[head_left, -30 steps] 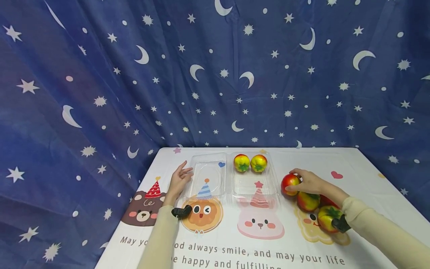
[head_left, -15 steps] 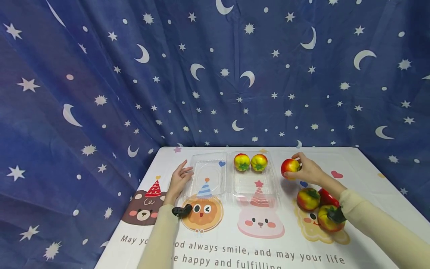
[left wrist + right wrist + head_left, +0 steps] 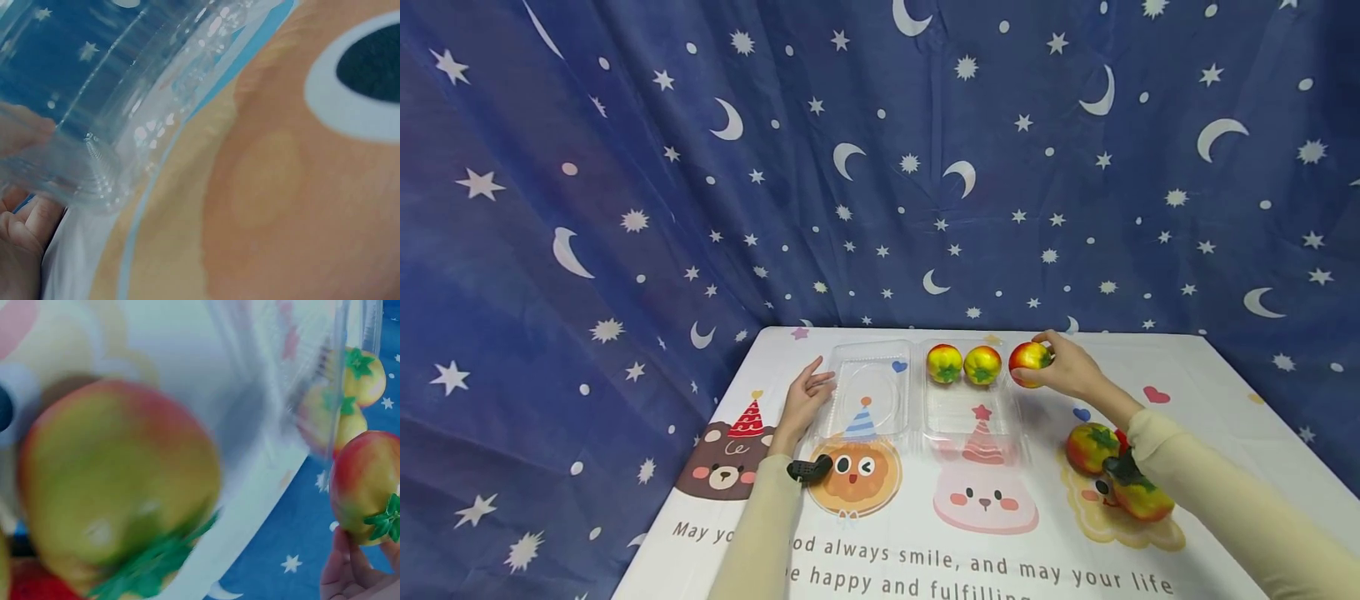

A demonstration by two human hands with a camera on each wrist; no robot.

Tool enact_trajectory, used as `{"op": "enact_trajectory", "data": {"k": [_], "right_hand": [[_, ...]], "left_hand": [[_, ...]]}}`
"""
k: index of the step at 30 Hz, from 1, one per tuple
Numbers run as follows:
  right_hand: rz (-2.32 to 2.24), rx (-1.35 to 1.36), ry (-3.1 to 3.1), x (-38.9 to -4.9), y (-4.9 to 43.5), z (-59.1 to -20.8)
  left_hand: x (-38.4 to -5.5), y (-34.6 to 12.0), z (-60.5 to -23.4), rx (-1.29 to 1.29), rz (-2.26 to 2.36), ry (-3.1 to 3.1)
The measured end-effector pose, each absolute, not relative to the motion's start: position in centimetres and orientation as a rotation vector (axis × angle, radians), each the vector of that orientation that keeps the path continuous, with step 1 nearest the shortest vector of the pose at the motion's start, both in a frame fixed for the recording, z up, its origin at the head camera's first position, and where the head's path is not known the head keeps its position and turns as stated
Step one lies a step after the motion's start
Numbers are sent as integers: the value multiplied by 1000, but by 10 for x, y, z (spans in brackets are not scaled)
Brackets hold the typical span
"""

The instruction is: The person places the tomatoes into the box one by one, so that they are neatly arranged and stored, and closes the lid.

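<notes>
My right hand (image 3: 1067, 371) pinches a red-and-yellow fruit with a green leafy cap (image 3: 1028, 364) between thumb and fingers, just right of a clear plastic clamshell box (image 3: 955, 421). In the right wrist view the held fruit (image 3: 362, 481) shows its green cap beside the fingers. Two similar fruits (image 3: 943, 364) (image 3: 982, 365) sit side by side at the back of the box's right half. At the outer edge of the box's left half (image 3: 868, 387) rests my left hand (image 3: 805, 404), fingers loosely extended; the left wrist view shows it right at the clear plastic wall (image 3: 106, 169).
Two more red-and-yellow fruits (image 3: 1092, 448) (image 3: 1146, 502) lie on the table at right, beneath my right forearm. A red item (image 3: 1122, 440) between them is mostly hidden. A printed white cloth (image 3: 910, 508) covers the table, and a starry blue curtain (image 3: 880, 167) hangs behind.
My right hand has lifted the fruit away from the group at right and carried it back and leftward to the box's right edge. The left hand has stayed in place.
</notes>
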State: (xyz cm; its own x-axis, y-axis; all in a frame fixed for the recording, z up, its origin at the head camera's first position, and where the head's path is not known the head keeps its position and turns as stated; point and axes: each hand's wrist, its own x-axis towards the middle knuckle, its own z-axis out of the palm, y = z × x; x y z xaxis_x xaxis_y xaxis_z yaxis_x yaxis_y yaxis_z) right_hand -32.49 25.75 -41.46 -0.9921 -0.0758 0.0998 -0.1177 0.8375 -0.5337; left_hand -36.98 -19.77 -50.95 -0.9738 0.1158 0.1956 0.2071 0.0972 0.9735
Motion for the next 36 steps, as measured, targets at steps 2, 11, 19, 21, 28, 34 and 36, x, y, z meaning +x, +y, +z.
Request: {"op": "enact_trajectory", "data": {"k": [2, 11, 19, 21, 28, 34, 36], "right_hand": [[851, 161, -2925, -328, 251, -415], [847, 171, -2921, -340, 209, -415], [822, 93, -2951, -345, 173, -424], [820, 72, -2944, -345, 165, -426], [811, -60, -2897, -345, 144, -438], [783, -173, -2847, -347, 132, -451], [782, -203, -2857, -347, 129, -455]], "left_hand": [[-372, -198, -513, -325, -2027, -2275], [-367, -197, -504, -312, -2022, -2306], [-366, -197, -503, -312, -2020, -2308], [-366, -197, -503, -321, -2023, -2305], [-365, -197, -503, -323, -2023, -2310], [-365, -196, -503, -313, -1999, -2324], [-367, -196, -504, -310, -2012, -2320]]}}
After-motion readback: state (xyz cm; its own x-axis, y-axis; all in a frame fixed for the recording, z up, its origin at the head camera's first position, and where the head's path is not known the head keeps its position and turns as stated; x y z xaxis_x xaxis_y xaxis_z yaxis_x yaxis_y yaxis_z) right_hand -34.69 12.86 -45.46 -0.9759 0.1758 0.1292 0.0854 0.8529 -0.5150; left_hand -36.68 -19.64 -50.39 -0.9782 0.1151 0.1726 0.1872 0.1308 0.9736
